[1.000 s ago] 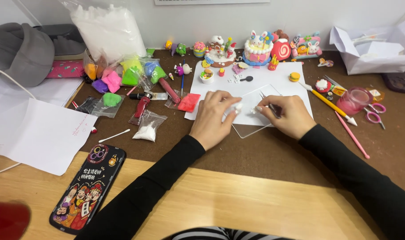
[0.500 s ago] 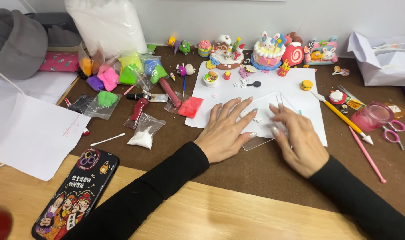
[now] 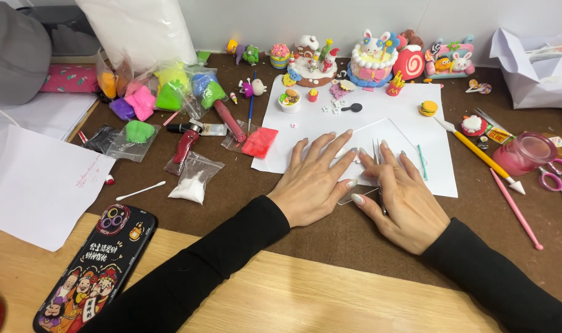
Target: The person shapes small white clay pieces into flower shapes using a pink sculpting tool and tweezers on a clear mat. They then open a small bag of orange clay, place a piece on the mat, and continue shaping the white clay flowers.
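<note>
Both hands now lie flat and side by side at the centre of the frame, pressing a clear plastic sheet (image 3: pixel 379 139) onto the white paper (image 3: pixel 355 120) spread on the brown bench (image 3: pixel 330 234). A second ago the right hand was pinched over the sheet and the left curled beside it; since then the fingers have spread out, which suggests smoothing or flattening rather than fine shaping.

The left hand (image 3: pixel 315 179) has no grip on anything: palm down, fingers splayed across the sheet's left half. The right hand (image 3: pixel 401 197) is likewise open and flat, its fingertips on the sheet's lower right and its thumb at the near edge; a thin tool may lie under it, though that cannot be told for certain.

In the upper left of the frame, small clear bags hold lumps of coloured clay (image 3: pixel 151 95) in green, pink, purple, orange and blue. A further clear bag (image 3: pixel 191 182) lower down holds white clay. At the right, a pink translucent cup (image 3: pixel 527 154) lies beside pink-handled scissors (image 3: pixel 555 176); its contents cannot be made out.
</note>
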